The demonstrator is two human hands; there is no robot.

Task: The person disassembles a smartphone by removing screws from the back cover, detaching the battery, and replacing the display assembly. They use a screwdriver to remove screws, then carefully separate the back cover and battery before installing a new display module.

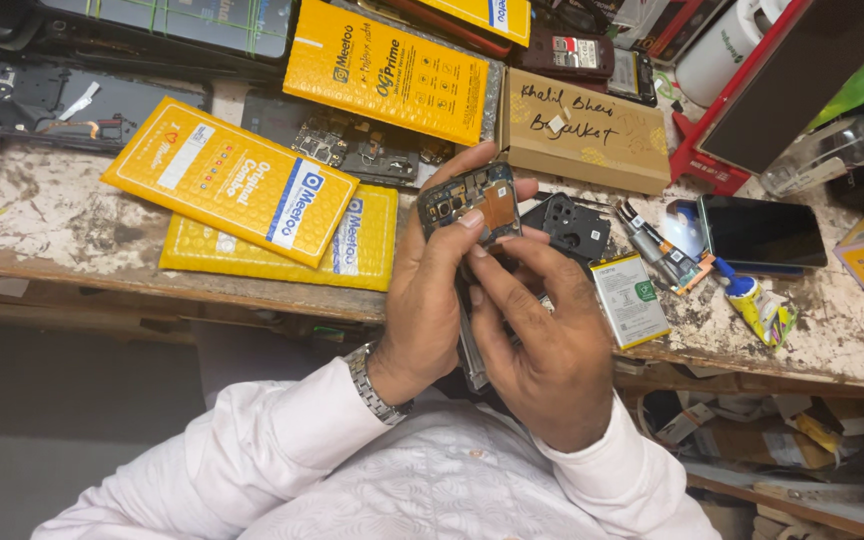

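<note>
Above the worn bench edge, both hands (492, 320) grip an opened phone (472, 200) (circuitry and copper patch exposed)

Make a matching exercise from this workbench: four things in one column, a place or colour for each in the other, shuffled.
Things:
1. opened phone
2. phone battery
3. cardboard box
4. padded envelopes

Places or colours:
A. yellow, left on the bench
B. brown, behind the hands
C. held between left hand and right hand
D. white, flat at the bench edge, right of the hands

Pairs: 1-C, 2-D, 3-B, 4-A
</note>
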